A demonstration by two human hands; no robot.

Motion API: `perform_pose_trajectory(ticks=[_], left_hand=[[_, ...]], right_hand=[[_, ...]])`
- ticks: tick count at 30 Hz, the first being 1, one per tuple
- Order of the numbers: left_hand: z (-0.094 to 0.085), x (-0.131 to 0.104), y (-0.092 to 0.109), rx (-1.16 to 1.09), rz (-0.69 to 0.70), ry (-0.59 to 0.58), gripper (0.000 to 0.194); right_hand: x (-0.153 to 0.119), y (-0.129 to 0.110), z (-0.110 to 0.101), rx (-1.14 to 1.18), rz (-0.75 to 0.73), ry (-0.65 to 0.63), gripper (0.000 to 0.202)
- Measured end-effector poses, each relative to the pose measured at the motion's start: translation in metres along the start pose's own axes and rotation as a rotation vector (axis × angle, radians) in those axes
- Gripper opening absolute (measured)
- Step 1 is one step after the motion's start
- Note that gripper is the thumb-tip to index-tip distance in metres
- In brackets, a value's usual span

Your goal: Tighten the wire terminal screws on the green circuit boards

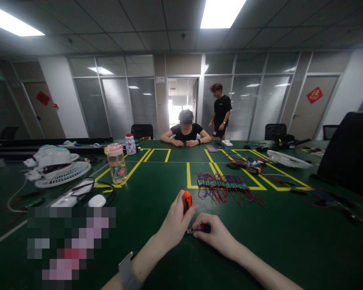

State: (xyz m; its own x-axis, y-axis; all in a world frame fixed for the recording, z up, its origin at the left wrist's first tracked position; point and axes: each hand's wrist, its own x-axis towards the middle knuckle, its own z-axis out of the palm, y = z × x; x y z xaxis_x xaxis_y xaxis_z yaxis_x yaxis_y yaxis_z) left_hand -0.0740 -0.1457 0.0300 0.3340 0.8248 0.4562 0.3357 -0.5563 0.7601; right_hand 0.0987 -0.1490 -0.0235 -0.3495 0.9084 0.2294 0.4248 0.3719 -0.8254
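Observation:
My left hand (177, 217) is closed around an orange and black tool handle (187, 200), which stands roughly upright above the green table. Just below it, a small green circuit board (189, 231) lies between my hands. My right hand (211, 231) pinches at the board's right side, where dark and bluish wires (203, 230) show by the fingers. The tool's lower end is hidden behind my left hand. Beyond my hands, a row of green boards (222, 183) with red and blue wires lies along yellow tape.
A pink-lidded bottle (117, 165), white fan (63, 175), power strip (77, 194) and white mouse (97, 200) are at left. More wires (248, 161) and a white fan guard (288, 159) lie right. One person (186, 131) sits opposite; another (222, 108) stands behind.

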Motion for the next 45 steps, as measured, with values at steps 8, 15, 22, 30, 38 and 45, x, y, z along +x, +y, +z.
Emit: perform_pose_trajectory(ticks=[8,15,22,30,38,45], left_hand=[[-0.006,0.004,-0.004,-0.053,0.056,0.047,0.039],[-0.007,0.005,-0.010,0.027,0.137,0.083,0.043],[-0.011,0.007,0.005,0.082,0.255,0.081,0.036],[-0.013,0.008,0.008,0.035,0.211,0.089,0.031],[-0.012,0.008,0.007,0.046,0.204,0.153,0.031],[-0.018,0.008,0.012,-0.084,0.160,0.118,0.027]], right_hand=[[-0.004,-0.009,-0.009,-0.177,-0.056,-0.014,0.012],[-0.002,-0.005,-0.005,-0.172,-0.050,0.019,0.012],[0.001,-0.007,0.001,-0.162,-0.060,0.047,0.009],[0.005,-0.012,0.005,-0.183,0.007,0.030,0.013],[0.005,-0.005,0.002,-0.205,-0.002,0.033,0.019],[0.005,-0.003,-0.004,-0.356,-0.047,0.027,0.012]])
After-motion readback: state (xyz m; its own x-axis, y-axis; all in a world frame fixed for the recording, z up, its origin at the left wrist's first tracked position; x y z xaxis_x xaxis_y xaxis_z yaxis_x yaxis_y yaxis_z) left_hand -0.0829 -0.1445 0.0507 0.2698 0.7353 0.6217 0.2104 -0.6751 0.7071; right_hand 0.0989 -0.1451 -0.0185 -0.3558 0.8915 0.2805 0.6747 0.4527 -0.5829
